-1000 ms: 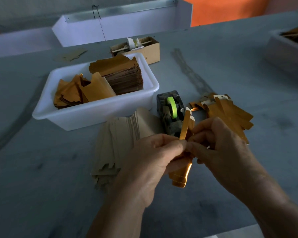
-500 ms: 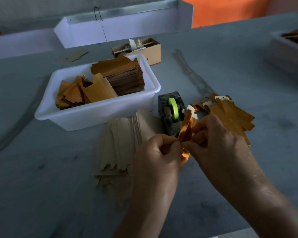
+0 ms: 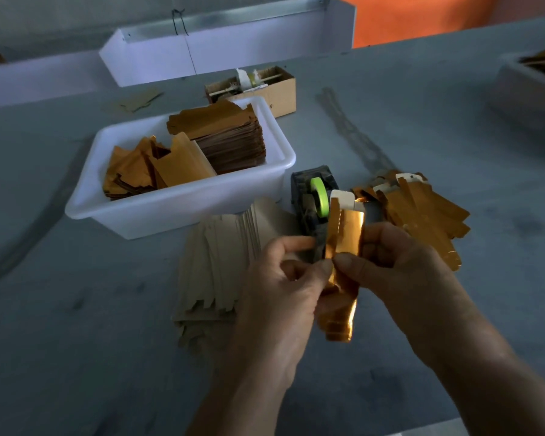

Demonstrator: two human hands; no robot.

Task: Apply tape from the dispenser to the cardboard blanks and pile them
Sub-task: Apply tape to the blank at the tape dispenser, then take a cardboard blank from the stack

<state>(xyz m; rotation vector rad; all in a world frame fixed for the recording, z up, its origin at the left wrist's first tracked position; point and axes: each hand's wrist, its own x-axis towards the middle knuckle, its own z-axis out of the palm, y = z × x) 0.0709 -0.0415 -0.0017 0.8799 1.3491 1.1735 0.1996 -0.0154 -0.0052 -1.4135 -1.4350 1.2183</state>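
Centre frame: left hand (image 3: 283, 278) and right hand (image 3: 400, 272) pinch gold blank (image 3: 343, 240); tape dispenser (image 3: 312, 199) behind; white tub (image 3: 177, 209) upper left; gold pile (image 3: 422, 209) right.

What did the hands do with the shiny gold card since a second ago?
Both hands kept hold of the gold blank. The left hand and right hand turned it from edge-on so its shiny face now shows, and lifted it slightly toward the tape dispenser. The white tub, the plain stack and the gold pile stayed where they were.
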